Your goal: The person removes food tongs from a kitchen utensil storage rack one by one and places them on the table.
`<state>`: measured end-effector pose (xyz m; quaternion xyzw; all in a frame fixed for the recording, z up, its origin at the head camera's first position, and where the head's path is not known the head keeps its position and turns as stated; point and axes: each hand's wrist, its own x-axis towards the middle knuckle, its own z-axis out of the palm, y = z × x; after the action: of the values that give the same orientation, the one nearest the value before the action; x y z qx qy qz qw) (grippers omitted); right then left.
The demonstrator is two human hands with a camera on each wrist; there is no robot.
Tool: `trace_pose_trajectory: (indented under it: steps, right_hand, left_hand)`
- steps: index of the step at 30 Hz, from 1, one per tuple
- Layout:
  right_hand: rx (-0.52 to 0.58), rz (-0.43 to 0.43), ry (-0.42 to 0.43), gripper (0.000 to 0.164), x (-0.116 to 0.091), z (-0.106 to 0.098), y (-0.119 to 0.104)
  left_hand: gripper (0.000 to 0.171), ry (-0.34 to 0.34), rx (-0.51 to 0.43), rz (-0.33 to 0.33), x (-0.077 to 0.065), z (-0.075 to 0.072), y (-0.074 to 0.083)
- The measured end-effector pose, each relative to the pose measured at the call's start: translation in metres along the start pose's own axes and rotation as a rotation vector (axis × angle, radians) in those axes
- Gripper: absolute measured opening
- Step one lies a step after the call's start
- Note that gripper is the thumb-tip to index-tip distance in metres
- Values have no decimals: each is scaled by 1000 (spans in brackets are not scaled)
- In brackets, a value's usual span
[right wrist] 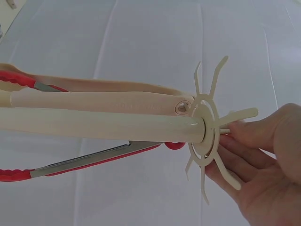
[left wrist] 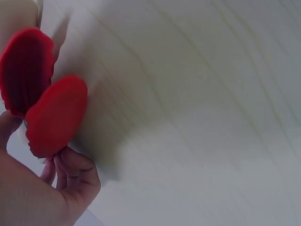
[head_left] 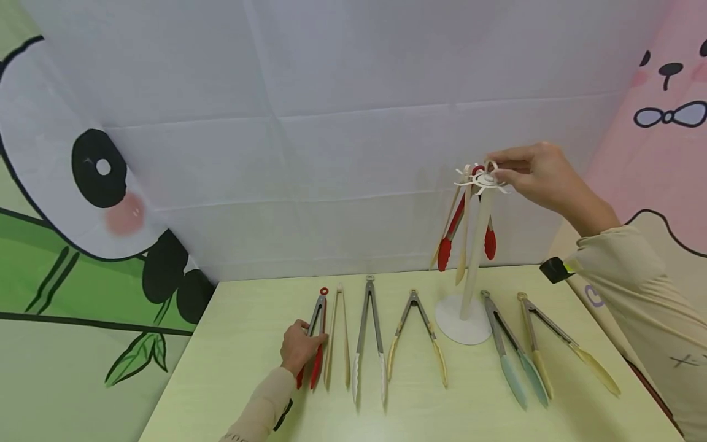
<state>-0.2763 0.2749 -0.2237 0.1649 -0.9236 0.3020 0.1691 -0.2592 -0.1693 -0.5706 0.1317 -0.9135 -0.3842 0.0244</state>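
At the left of the row in the head view, my left hand (head_left: 301,347) grips red-tipped tongs (head_left: 319,319) between thumb and fingers. Close up, the left wrist view shows their two red scalloped heads (left wrist: 56,117), a little apart. High on the right, my right hand (head_left: 538,175) pinches the loop handle on top of a white utensil rack (head_left: 472,270). Curved hooks (right wrist: 230,117) spread round its top, as the right wrist view shows. Another pair of red-tipped tongs (right wrist: 94,160) and beige wooden-looking utensils (right wrist: 108,101) hang from it.
Along the table (head_left: 232,319) lie light wooden tongs (head_left: 345,331), white-tipped tongs (head_left: 378,331), yellow-tipped tongs (head_left: 425,316), blue-green-tipped tongs (head_left: 513,362) and another yellow-tipped pair (head_left: 585,356). The rack's round base (head_left: 450,328) stands near the back edge, before a white cloth backdrop (head_left: 331,153).
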Motion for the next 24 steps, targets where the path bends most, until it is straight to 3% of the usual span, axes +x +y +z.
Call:
trace_pose_trajectory:
  steps: [10, 24]
  right_hand:
    - [1, -4, 2, 32, -1, -1, -2]
    - [28, 7, -17, 34, -2, -1, -3]
  left_hand:
    - [47, -33, -41, 56, -2, -10, 7]
    - [43, -19, -159, 171, -2, -16, 44]
